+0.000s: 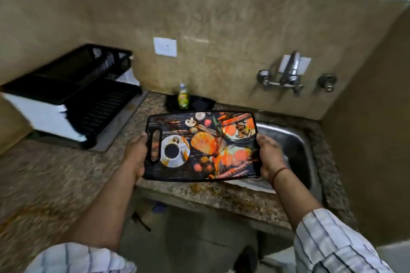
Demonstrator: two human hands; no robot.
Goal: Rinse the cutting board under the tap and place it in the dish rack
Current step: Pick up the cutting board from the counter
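The cutting board is black with a printed picture of food and a coffee cup, and has a slot handle at its left end. I hold it flat in the air over the counter's front edge and the left part of the steel sink. My left hand grips the handle end. My right hand grips the right end. The tap sticks out of the wall behind the sink, to the right of the board; no water shows. The black dish rack stands on the counter at the left.
A dish soap bottle stands on a black tray at the wall behind the board. A white wall socket sits above. The speckled stone counter runs left; a side wall closes in right of the sink.
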